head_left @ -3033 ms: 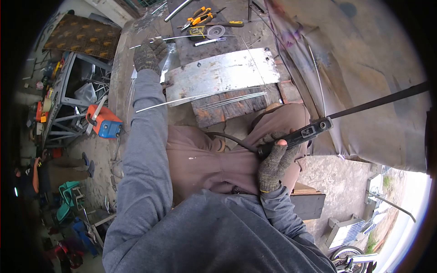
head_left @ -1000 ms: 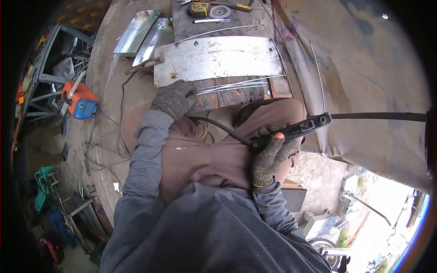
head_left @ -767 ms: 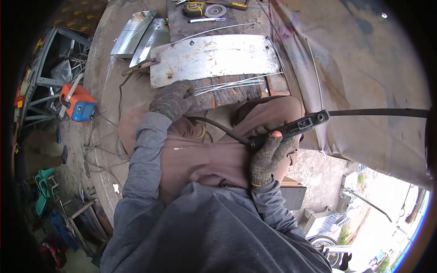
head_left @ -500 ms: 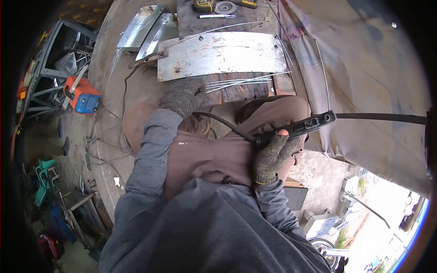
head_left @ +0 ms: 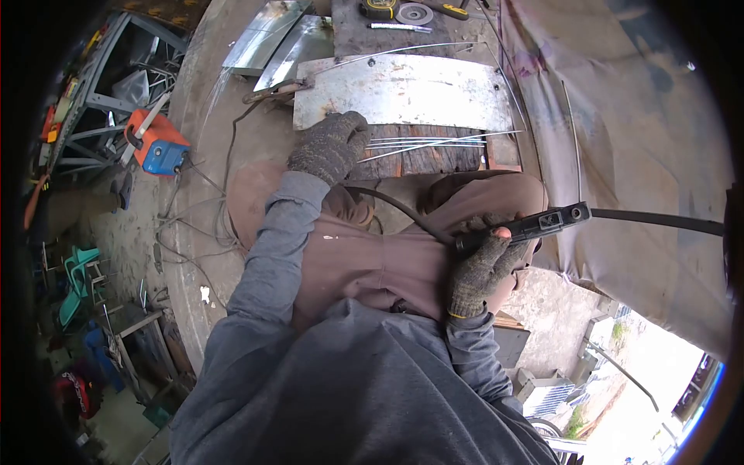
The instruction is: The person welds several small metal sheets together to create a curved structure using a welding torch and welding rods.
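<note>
My left hand [head_left: 329, 147], in a dark knitted glove, hovers at the front edge of a curved metal sheet [head_left: 411, 91]. Its fingers are loosely bent and apart, beside the ends of several thin metal rods [head_left: 426, 142]; nothing shows in it. My right hand [head_left: 484, 271], in a matching glove with the thumb tip bare, is closed around a black bar-shaped piece [head_left: 542, 225] with a slotted block and a round hole near its end. Thin black strips or cables run out from both ends of this piece. Its exact kind cannot be made out.
A clamp-like tool [head_left: 275, 91] with a cable touches the sheet's left end. Behind are bent sheet pieces [head_left: 267, 35], a tape measure [head_left: 378, 8], a disc [head_left: 414, 14] and a marker [head_left: 399, 28]. An orange and blue machine [head_left: 159, 147] stands left; a cloth [head_left: 620, 155] hangs right.
My left hand has moved forward and up, toward the metal sheet and the rods. The view has shifted slightly. My right hand still grips the black piece.
</note>
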